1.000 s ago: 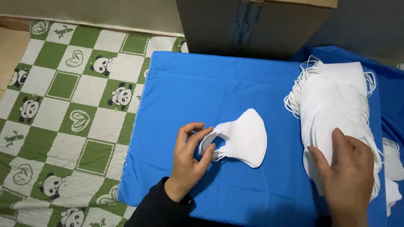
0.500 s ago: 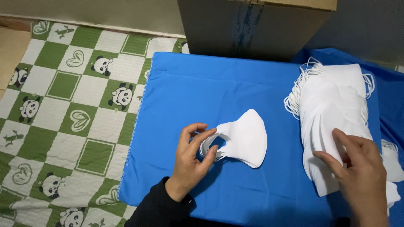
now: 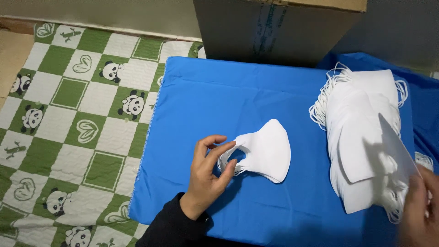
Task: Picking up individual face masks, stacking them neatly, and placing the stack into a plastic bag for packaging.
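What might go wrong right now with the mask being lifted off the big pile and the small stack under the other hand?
1. The right hand lifts one mask off the big pile; loose ear loops at the pile's edge may snag and drag neighbours along.
2. The left hand pinches only the loops of the small stack, so the stack may fan out or slide on the blue cloth.

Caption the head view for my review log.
Left hand pinches the ear loops of a small mask stack on blue cloth; right hand lifts one mask off the big pile.
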